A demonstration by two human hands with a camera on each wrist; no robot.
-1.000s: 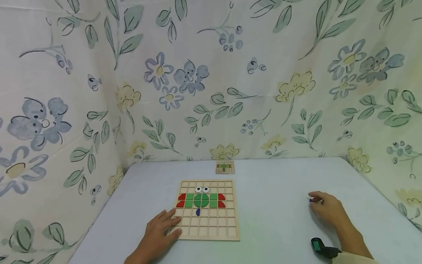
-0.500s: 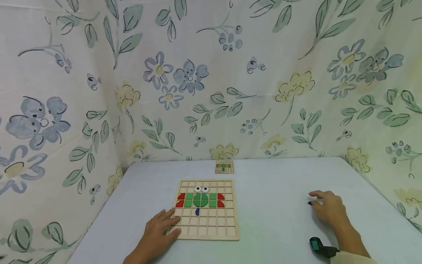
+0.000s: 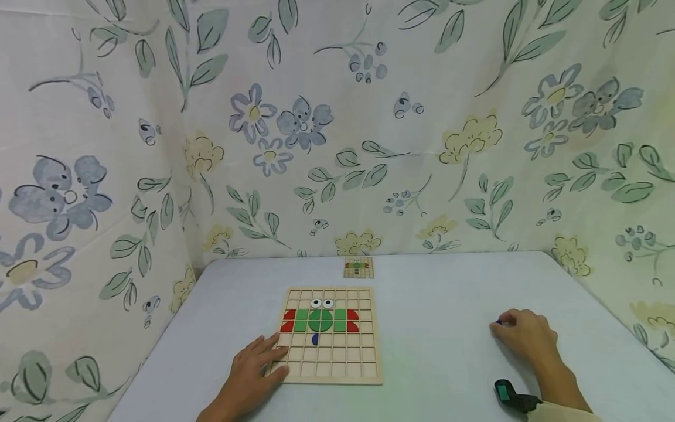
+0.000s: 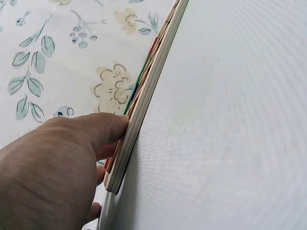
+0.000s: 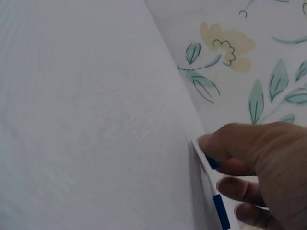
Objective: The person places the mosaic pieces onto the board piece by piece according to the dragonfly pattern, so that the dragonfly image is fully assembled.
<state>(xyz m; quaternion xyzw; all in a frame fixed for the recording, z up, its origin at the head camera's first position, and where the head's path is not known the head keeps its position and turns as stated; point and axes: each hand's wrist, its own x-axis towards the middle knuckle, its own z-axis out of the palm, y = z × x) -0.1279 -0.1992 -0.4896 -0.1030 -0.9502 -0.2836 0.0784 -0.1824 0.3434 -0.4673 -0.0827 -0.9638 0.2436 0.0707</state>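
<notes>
In the head view my left hand (image 3: 250,366) rests at the lower left corner of a wooden grid board (image 3: 354,370), fingers spread. The left wrist view shows the thumb (image 4: 112,127) lying on the board's edge. Green, red and blue pieces and two round eye pieces (image 3: 322,303) form a figure on the board. A dark blue piece (image 3: 314,339) sits below the green circle (image 3: 320,320). Far to the right, my right hand (image 3: 527,335) pinches a small blue piece (image 5: 211,162) between thumb and fingers, low over the table; the fingers hide most of it.
A small patterned card (image 3: 358,267) lies at the table's back edge, behind the board. The right wrist view shows another blue piece (image 5: 221,212) below the fingers. A black wrist device (image 3: 514,397) is by the right sleeve. Floral cloth (image 3: 337,129) hangs behind the white table (image 3: 437,328).
The right hand's thumb and fingers, apart half a second ago with the blue piece at the thumb tip, have closed together on the piece. The left hand and board stay put.
</notes>
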